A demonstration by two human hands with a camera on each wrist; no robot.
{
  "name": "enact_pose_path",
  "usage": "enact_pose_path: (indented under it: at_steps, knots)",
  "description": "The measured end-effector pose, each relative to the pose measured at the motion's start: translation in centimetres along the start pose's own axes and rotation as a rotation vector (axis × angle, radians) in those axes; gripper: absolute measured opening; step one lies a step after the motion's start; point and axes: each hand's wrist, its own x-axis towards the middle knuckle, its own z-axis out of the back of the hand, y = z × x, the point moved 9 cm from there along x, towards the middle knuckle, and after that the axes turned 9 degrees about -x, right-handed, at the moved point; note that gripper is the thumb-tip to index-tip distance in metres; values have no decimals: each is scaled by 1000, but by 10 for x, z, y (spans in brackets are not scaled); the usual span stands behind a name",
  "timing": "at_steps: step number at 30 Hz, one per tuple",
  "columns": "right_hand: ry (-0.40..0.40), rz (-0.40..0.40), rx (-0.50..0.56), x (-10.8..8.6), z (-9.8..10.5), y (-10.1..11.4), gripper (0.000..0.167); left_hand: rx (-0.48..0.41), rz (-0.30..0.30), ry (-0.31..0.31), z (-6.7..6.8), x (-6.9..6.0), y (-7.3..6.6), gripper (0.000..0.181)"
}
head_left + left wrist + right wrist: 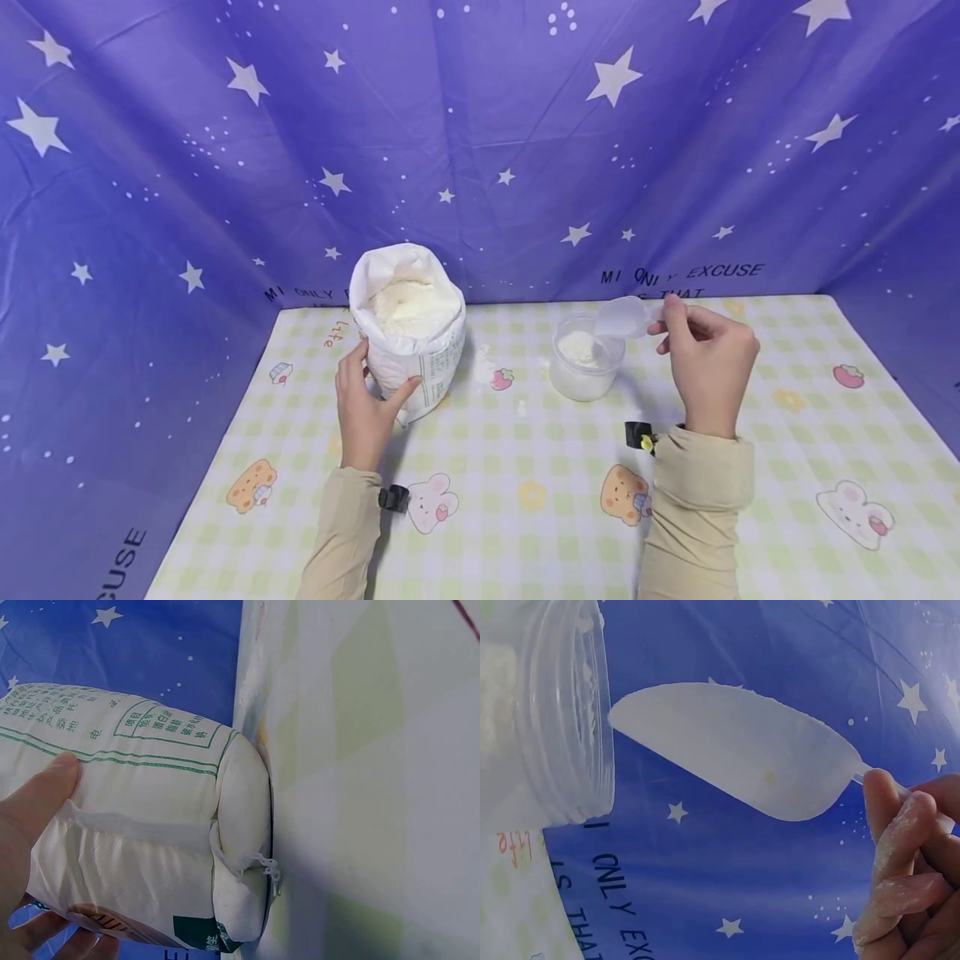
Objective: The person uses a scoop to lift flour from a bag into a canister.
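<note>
White bag [408, 350] sits at the tub [585, 385]'s 9 o'clock, left hand [366, 412] curled round its side; looks soft, probably hefty, so cup it low; right hand [712, 358] pinches the scoop [622, 318]'s handle [861, 772] at tub's 1-2 o'clock; likely light, stiff, slippery if dusty.

Blue-purple curtain [480, 108], white stars [615, 77] and black lettering [725, 272], hangs at back. Green-and-white checked tablecloth [487, 550] shows printed bears [251, 485], rabbits [851, 510], strawberries [848, 377].
</note>
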Motion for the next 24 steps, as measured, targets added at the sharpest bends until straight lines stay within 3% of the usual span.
enact_pose_path:
  at_steps: [9, 24]
  knots:
    - [13, 55, 77, -9, -10, 26, 37, -10, -1, 5, 0, 1, 1, 88]
    - [88, 128, 260, -5, -29, 78, 35, -5, 12, 9, 0, 1, 1, 89]
